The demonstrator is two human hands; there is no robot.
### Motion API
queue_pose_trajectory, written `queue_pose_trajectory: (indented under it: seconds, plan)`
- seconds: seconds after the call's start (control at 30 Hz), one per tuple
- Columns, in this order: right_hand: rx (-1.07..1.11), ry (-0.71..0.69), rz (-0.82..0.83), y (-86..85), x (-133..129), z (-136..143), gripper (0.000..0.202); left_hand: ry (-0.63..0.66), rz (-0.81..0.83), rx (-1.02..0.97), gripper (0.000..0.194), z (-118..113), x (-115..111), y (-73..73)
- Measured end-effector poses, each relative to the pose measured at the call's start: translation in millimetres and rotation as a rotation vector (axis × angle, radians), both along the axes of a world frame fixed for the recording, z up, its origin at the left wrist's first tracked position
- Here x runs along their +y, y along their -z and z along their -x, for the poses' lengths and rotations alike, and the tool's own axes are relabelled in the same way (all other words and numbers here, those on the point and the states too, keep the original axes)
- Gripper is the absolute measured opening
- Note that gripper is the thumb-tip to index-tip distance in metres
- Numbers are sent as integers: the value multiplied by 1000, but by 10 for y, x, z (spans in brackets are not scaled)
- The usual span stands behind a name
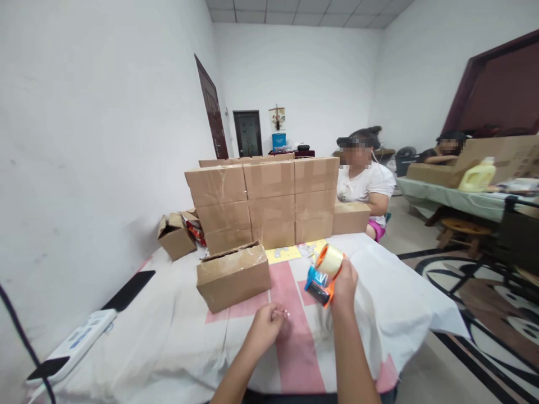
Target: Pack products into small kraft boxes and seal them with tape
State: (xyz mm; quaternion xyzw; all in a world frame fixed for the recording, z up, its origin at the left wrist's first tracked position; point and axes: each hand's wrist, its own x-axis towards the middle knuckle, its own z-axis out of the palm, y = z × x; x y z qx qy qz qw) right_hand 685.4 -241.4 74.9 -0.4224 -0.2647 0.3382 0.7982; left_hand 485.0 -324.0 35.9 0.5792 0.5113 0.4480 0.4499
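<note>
My right hand [346, 283] is wrapped round an orange and blue tape dispenser [320, 289], raised above the table's right half. A wide roll of pale tape [332, 260] sits in it. Lower and to the left, my left hand [267, 324] is closed, its fingers curled together. A clear, glinting scrap of tape [286, 313] shows at those fingertips, partly blurred. Just beyond that hand lies a cardboard box [236, 279], set at a slant, with a raised edge along its top and shiny tape on it; neither hand touches it.
A stacked wall of taped cartons [272, 202] stands across the table's far side. An opened carton [176, 238] is at the left, by the wall. A power strip [76, 342] lies at the left edge. A co-worker [366, 182] sits behind the table's right end; another person is farther right.
</note>
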Motion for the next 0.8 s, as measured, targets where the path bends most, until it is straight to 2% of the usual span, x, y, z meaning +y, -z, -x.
queue_pose_trajectory:
  seconds: [0.1,0.2,0.37,0.5,0.6,0.67,0.73,0.8]
  plan:
    - [5,-20,-102,-85,20,-88,53,-31,-25,-27,33,141,49,-118]
    - [-122,-150,-200,-223,200,21,53,-41,-36,-68,44,288,72,-285]
    - [-291,-296,54,-422,740,424,45,-59,-76,-158,53,498,-7,-456]
    - [-355,-343,183,-384,936,703,38,-67,-146,-244,56,619,-67,-489]
    - [-422,-303,258,-289,852,781,31,-69,-193,-289,53,722,-82,-502]
    - [-462,-235,270,-242,681,788,24,-75,-214,-331,52,807,-94,-506]
    - [-540,-230,187,-235,413,804,29,-69,-215,-383,51,899,-117,-502]
    - [-680,-369,13,-290,83,870,36,-45,-215,-421,49,987,-150,-492]
